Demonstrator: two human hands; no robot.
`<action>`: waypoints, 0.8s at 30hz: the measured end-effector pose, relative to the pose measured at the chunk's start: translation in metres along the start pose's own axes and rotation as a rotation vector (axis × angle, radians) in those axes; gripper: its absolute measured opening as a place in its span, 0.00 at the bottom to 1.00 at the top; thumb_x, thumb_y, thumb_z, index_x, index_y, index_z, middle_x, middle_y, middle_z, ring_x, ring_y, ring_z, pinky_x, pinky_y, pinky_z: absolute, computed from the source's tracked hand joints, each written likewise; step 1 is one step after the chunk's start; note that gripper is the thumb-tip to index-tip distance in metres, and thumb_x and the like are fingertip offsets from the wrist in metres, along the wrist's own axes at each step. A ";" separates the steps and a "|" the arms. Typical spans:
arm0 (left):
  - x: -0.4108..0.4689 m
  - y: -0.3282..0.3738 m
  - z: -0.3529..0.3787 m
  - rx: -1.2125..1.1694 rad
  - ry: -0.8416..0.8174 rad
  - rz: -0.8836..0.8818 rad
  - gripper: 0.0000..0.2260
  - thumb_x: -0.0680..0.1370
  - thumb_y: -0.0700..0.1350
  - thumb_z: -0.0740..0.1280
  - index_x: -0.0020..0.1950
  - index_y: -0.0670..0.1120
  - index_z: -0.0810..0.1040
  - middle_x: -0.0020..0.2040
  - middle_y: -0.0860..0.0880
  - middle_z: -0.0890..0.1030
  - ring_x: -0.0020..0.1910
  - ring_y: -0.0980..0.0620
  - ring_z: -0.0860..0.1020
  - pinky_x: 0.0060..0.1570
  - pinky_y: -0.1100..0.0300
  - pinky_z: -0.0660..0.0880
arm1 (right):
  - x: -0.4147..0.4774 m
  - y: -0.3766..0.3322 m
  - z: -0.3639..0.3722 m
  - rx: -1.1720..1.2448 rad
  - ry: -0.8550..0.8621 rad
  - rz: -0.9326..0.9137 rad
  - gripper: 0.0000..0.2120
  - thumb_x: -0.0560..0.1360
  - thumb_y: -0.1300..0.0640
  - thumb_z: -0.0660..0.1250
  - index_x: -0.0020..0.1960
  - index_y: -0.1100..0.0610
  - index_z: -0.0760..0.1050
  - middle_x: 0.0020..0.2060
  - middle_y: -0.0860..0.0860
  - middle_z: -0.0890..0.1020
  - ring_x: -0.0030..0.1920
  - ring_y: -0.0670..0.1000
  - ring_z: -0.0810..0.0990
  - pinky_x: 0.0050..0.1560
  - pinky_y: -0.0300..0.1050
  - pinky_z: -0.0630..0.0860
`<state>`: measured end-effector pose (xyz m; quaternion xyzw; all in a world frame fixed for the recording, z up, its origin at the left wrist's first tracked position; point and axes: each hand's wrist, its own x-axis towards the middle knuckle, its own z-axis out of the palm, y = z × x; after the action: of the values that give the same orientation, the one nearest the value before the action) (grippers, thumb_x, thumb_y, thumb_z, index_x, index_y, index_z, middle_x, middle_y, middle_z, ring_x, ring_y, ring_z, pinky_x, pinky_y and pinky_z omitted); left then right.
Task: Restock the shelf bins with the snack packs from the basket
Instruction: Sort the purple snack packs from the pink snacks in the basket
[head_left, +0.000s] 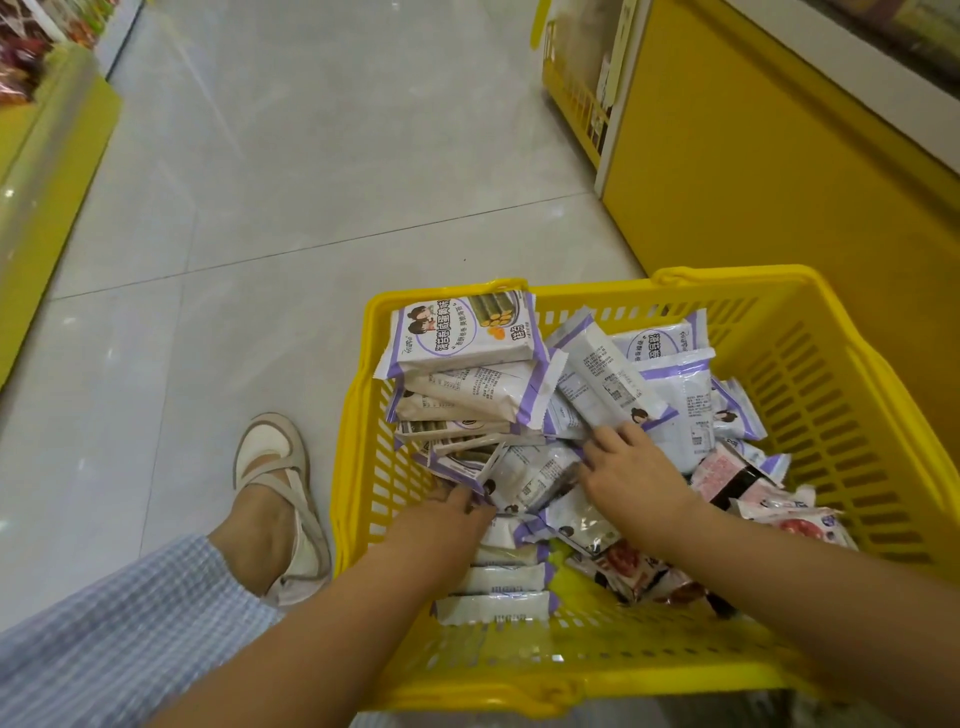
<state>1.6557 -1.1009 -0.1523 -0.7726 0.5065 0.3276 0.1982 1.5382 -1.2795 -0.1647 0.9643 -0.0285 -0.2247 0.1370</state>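
Observation:
A yellow plastic basket (810, 374) stands on the floor, filled with several white-and-purple snack packs (462, 332) and some pink and red packs (727, 475) at its right. Both my hands are inside it. My left hand (447, 512) reaches under a stack of white-and-purple packs (457, 415) at the basket's left side, its fingertips hidden beneath them. My right hand (631, 465) lies on the heap in the middle, fingers bent over a tilted white pack (605, 376).
A yellow shelf unit (753, 156) rises right behind the basket. Another yellow shelf (47, 171) with packaged goods runs along the left. Grey tiled floor (311, 182) lies between them. My foot in a beige shoe (275, 493) rests left of the basket.

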 end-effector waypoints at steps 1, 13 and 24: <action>0.001 0.001 0.000 0.013 0.001 0.000 0.28 0.80 0.40 0.60 0.78 0.50 0.55 0.75 0.43 0.59 0.71 0.42 0.63 0.63 0.49 0.71 | -0.001 0.001 -0.002 0.001 -0.021 -0.001 0.17 0.77 0.58 0.62 0.64 0.60 0.72 0.60 0.57 0.74 0.63 0.58 0.66 0.65 0.55 0.59; -0.023 -0.020 -0.056 -0.140 0.049 0.033 0.20 0.79 0.34 0.59 0.68 0.49 0.74 0.62 0.46 0.77 0.59 0.46 0.76 0.53 0.59 0.71 | -0.026 0.011 -0.078 0.720 -0.220 -0.197 0.17 0.70 0.44 0.72 0.54 0.52 0.78 0.40 0.47 0.80 0.40 0.49 0.78 0.39 0.45 0.73; -0.061 -0.041 -0.060 -0.267 0.703 0.053 0.09 0.81 0.44 0.60 0.58 0.52 0.77 0.55 0.53 0.79 0.53 0.51 0.77 0.47 0.57 0.74 | 0.001 -0.058 -0.023 0.598 -0.153 -0.243 0.31 0.78 0.45 0.60 0.77 0.51 0.54 0.76 0.51 0.55 0.73 0.57 0.59 0.70 0.55 0.62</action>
<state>1.6947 -1.0831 -0.0675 -0.8436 0.5161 0.1107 -0.0988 1.5491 -1.2187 -0.1619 0.9385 0.0119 -0.2926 -0.1827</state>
